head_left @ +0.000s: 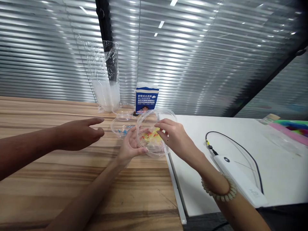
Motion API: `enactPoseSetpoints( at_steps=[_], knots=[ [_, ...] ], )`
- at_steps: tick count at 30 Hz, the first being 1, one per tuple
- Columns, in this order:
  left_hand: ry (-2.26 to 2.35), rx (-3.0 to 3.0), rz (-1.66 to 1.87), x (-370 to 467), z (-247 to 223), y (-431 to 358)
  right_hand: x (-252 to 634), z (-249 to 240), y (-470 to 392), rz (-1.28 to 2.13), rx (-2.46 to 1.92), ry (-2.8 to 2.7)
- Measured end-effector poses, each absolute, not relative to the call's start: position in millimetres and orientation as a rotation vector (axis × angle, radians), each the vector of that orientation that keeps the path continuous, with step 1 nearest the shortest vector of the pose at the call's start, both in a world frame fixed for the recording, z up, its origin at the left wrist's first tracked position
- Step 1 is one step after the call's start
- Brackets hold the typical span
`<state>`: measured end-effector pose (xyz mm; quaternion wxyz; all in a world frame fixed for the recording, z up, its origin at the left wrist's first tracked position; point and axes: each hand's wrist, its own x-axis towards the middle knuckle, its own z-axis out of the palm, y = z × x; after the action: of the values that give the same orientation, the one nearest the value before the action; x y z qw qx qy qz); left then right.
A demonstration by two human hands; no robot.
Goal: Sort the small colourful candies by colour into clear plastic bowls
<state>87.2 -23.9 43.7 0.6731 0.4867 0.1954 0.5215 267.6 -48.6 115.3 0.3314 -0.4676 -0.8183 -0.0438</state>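
My left hand [131, 146] grips the left edge of a clear round bowl [155, 149], thumb across its lower rim. Red and yellow small pieces [152, 136] show inside it. My right hand [174, 136], with a beaded bracelet on the wrist, is over the bowl's right side, its thumb and fingers pinched close together; what is between them is too small to make out. Behind my left hand stands another clear bowl [115, 126] with small blue pieces [122, 132] in it.
Another person's hand [84, 133] reaches in from the left. Behind are stacked clear bowls [107, 96] in plastic wrap, a clear bowl [124, 109] and a blue box [146, 98]. A white power strip [238, 179] with a black cable lies on the white table [194, 189].
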Motion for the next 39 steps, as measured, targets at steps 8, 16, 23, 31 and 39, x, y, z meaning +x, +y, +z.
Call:
enactPoseSetpoints(
  at_steps=[8,16,23,31,39],
  knots=[
    [0.464,1.123,1.174,85.9,47.1,-21.9,274.5,113.3,-83.6,-0.353,-1.148,-1.690],
    [0.420,1.097,1.173,86.6,47.0,-23.3,305.9,30.4,-117.6,0.032,-1.580,-1.911],
    [0.431,1.113,1.172,85.0,43.1,-21.2,290.6,13.6,-110.8,-0.058,-1.887,-2.192],
    [0.397,1.081,1.137,88.9,39.5,-23.4,286.1,-1.3,-109.2,-0.065,-1.926,-2.277],
    [0.304,1.115,0.938,88.1,45.1,-33.5,325.2,8.5,-120.6,-0.091,-1.683,-1.991]
  ],
)
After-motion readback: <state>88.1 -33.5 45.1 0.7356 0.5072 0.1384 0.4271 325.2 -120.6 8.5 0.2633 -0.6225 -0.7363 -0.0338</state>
